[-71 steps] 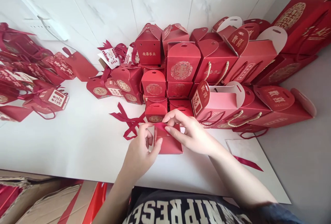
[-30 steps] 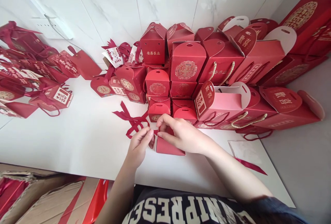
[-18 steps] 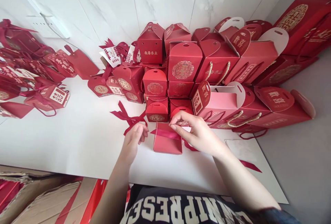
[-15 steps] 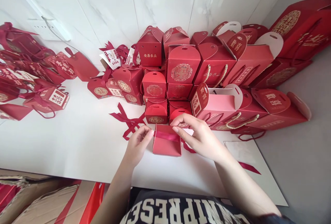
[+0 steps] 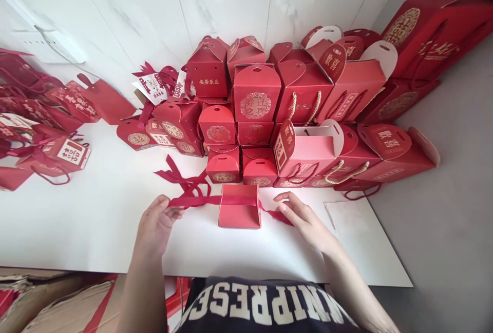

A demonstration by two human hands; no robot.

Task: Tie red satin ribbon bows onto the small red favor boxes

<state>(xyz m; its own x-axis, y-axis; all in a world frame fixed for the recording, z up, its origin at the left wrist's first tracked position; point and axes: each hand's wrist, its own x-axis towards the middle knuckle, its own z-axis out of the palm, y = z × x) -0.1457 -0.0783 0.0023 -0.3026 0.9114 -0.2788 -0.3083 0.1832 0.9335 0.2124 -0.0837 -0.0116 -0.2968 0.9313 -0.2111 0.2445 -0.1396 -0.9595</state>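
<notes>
A small red paper box (image 5: 239, 216) stands on the white table, with a dark red ribbon (image 5: 200, 201) running through it from side to side. My left hand (image 5: 154, 226) pinches the ribbon's left end and pulls it out nearly straight beside the box. On the other side, the ribbon's shorter tail slopes down to the table under the fingers of my right hand (image 5: 308, 224). That hand is open, thumb and forefinger apart, close to the tail. Whether the thumb touches the ribbon is hard to tell.
Stacked red gift boxes (image 5: 257, 102) stand right behind the work spot. A loose ribbon bundle (image 5: 185, 179) lies behind the left hand. More ribboned boxes (image 5: 71, 153) are at far left. A clear sheet (image 5: 342, 216) lies at right; cardboard boxes (image 5: 65, 307) sit below the table edge.
My left hand has moved left from the box, drawing the ribbon out with it. My right hand has left the box's far edge and moved right. The view has shifted slightly.
</notes>
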